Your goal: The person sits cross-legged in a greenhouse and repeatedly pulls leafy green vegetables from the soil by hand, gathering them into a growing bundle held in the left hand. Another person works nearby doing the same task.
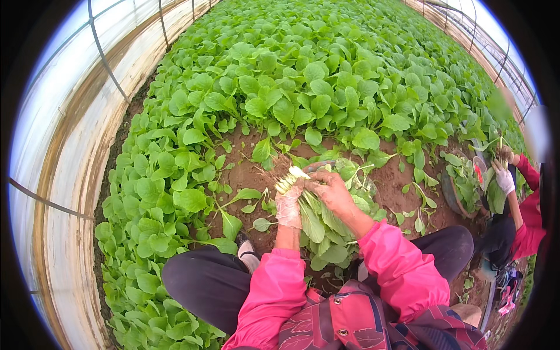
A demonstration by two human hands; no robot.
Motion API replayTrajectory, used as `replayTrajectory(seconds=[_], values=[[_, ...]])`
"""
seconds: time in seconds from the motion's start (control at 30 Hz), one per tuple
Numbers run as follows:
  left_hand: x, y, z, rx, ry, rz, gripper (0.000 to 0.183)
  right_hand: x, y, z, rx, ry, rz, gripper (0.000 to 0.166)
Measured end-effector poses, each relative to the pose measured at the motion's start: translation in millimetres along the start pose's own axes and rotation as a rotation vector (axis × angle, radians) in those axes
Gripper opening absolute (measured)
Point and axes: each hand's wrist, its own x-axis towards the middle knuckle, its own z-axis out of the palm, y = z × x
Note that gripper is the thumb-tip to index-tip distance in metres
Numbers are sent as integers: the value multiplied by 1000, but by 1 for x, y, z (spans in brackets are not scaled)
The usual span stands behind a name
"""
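A bunch of leafy greens [314, 225] with pale stem bases hangs in front of me, its brown roots [276, 171] pointing up and to the left. My left hand [289, 203], in a thin clear plastic glove, is closed around the stems just below the roots. From the other side my right hand [331, 192], bare and soiled, grips the stems near their white bases; its fingertips are partly hidden. Behind the bunch, the rim of a basin [318, 165] shows, with more greens [365, 194] in it.
Dense leafy plants [306, 83] grow ahead and to the left. Loose plants [421, 203] lie on the brown soil [389, 175]. At right, a co-worker's gloved hand [504, 177] holds greens beside another basin [450, 194]. A plastic-film wall [72, 175] curves along the left.
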Motion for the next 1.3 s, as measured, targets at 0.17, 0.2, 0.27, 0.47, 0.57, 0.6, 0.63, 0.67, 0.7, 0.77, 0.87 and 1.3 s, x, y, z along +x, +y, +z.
replayTrajectory(seconds=[0.17,0.2,0.27,0.47,0.57,0.6,0.63,0.67,0.7,0.77,0.87,1.3], values=[[-1,15,-5,-101,-128,-91,29,6,-31,-17,-31,-49,191,22],[-2,20,-1,-24,-140,-38,28,6,-43,-22,-174,-47,208,23],[-7,25,9,-9,-113,-18,29,9,-30,-21,-612,21,-129,23],[3,16,-1,-109,13,31,28,2,-3,25,-835,0,-260,31],[5,15,1,-58,98,71,28,3,11,29,-802,-2,-278,32],[4,17,3,-116,117,25,28,2,6,27,-788,-50,-224,36],[5,17,3,-69,157,31,28,3,9,27,-769,-63,-224,37],[7,16,3,-22,196,36,28,3,11,26,-750,-76,-224,38],[8,17,3,26,237,46,29,4,11,27,-729,-90,-228,39],[15,13,-8,23,211,38,29,2,6,29,-658,-159,-195,44],[14,13,-1,36,179,104,27,-2,6,27,-491,-187,-129,47],[6,17,10,-11,-91,-27,28,6,7,-1,-319,-259,-93,46]])
